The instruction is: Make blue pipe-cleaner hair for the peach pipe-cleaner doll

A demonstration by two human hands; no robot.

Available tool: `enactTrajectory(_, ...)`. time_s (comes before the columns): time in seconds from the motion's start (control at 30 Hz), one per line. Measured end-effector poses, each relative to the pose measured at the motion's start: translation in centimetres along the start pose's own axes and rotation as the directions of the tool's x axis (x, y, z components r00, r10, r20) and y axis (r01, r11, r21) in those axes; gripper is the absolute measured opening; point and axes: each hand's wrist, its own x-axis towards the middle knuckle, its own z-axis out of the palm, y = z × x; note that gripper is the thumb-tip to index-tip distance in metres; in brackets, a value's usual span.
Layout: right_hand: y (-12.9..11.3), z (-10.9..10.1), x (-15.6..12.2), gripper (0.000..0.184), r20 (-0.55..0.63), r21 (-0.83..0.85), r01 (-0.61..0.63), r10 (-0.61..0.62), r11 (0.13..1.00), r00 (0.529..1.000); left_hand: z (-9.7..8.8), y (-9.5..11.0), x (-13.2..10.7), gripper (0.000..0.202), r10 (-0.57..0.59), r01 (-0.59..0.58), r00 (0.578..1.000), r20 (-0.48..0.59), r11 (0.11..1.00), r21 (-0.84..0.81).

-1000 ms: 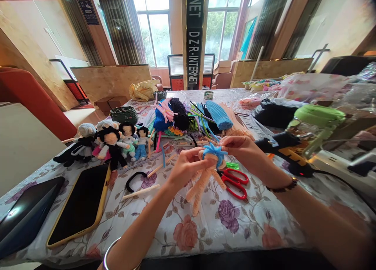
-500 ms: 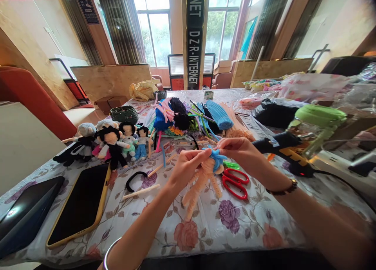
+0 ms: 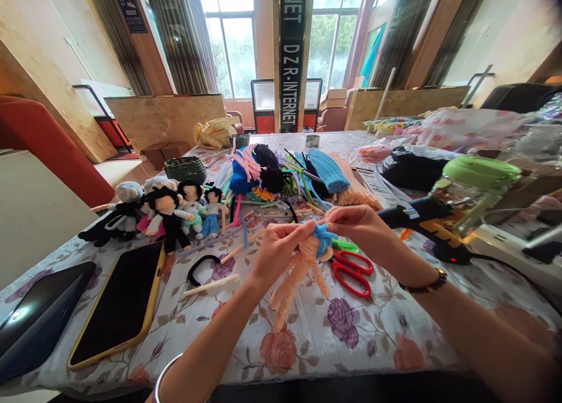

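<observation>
A peach pipe-cleaner doll (image 3: 296, 274) with blue hair (image 3: 325, 238) hangs above the flowered tablecloth, its legs pointing down toward me. My left hand (image 3: 281, 248) is closed on the doll at the head, thumb and fingers pinching beside the blue hair. With fingertips pressed together at the hair's upper right, my right hand (image 3: 357, 227) pinches what looks like a blue strand, mostly hidden by the fingers. Red-handled scissors (image 3: 353, 273) lie just below the right hand, and a green-handled tool (image 3: 345, 246) is partly covered behind them.
Finished dolls (image 3: 164, 213) sit at left behind a yellow-cased phone (image 3: 118, 306) and a dark device (image 3: 41, 315). Bundles of pipe cleaners (image 3: 327, 170) lie at the back. A glue gun (image 3: 432, 224) with a lit red light and a green fan (image 3: 480, 172) stand right.
Both hands stay almost in place at the doll's head. The doll's legs have swung very slightly left, and the view has shifted a little.
</observation>
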Motion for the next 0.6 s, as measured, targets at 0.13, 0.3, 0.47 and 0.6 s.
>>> enactTrajectory(0.13,-0.09,-0.07,-0.01,0.012,0.004,-0.003,0.003,-0.003,1.000,1.000,0.04,0.05,-0.02,0.038,0.009,-0.010,1.000,0.021,1.000,0.009)
enactTrajectory(0.3,-0.12,-0.12,-0.03,0.013,0.008,-0.009,0.000,0.000,1.000,1.000,0.07,0.11,-0.08,0.039,0.012,-0.013,1.000,0.015,0.999,0.036)
enactTrajectory(0.47,-0.11,-0.12,-0.03,0.011,0.023,0.002,0.008,-0.008,1.000,1.000,0.16,0.24,-0.16,0.039,0.007,-0.008,1.000,0.008,0.997,0.077)
enactTrajectory(0.6,-0.08,-0.10,-0.04,0.010,0.030,0.017,0.003,-0.003,1.000,1.000,0.14,0.12,-0.09,0.040,-0.004,0.004,1.000,-0.003,0.996,0.091)
